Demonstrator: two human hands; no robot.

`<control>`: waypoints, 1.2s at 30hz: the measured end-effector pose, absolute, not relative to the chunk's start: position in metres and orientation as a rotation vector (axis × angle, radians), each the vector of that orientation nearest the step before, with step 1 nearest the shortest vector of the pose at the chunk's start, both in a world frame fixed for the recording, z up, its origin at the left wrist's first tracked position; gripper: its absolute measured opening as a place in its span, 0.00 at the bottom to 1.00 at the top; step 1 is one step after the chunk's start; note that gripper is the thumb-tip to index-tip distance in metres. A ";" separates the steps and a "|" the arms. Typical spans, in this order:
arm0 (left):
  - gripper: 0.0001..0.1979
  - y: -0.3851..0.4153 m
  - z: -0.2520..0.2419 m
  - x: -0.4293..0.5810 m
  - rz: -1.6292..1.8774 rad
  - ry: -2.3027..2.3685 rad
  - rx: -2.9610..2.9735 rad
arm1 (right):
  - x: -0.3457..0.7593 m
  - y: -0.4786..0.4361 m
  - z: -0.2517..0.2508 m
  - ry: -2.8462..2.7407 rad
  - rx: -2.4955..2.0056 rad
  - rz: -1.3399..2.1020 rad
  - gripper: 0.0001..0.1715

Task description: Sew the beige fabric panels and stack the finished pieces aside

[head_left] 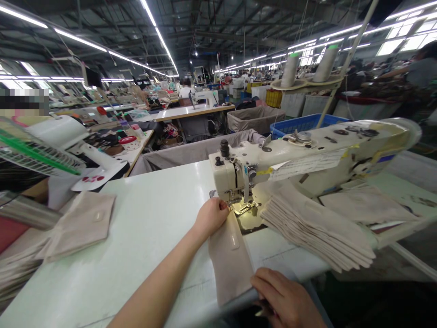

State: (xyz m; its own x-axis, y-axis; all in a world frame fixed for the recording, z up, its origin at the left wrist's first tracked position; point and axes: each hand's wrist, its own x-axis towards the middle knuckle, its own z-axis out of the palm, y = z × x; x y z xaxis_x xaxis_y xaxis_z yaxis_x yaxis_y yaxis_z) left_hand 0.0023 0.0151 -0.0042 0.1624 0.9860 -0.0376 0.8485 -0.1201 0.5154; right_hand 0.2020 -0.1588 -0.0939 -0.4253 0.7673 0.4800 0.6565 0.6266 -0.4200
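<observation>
A beige fabric piece (229,266) with a small pale oblong tab lies on the pale table, its far end by the needle area of a sewing machine (223,175). My left hand (212,217) is closed on the fabric's far end, with curled fingertips close to the metal presser foot (244,208). At the near right corner of the same piece, my right hand (287,298) pinches the fabric at the table edge. Its lower fingers are partly hidden, and something small and shiny under them cannot be made out.
A stack of beige pieces (317,228) fans out right of the needle, under the machine arm. More pieces (82,223) lie at the left by a white fan (61,136). Behind the machine are a blue basket (309,123) and thread cones (290,70).
</observation>
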 end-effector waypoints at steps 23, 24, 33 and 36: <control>0.10 0.026 -0.001 -0.002 0.287 1.841 2.000 | 0.200 -0.152 -0.055 -2.337 -1.171 0.260 0.22; 0.09 0.026 0.000 -0.002 0.283 1.847 2.010 | 0.200 -0.153 -0.052 -2.343 -1.188 0.252 0.23; 0.07 -0.066 -0.003 -0.004 0.616 1.489 2.696 | 0.203 -0.155 -0.049 -2.417 -1.080 0.066 0.35; 0.10 -0.111 -0.020 -0.008 0.704 1.044 2.791 | 0.203 -0.156 -0.044 -2.426 -1.107 0.106 0.38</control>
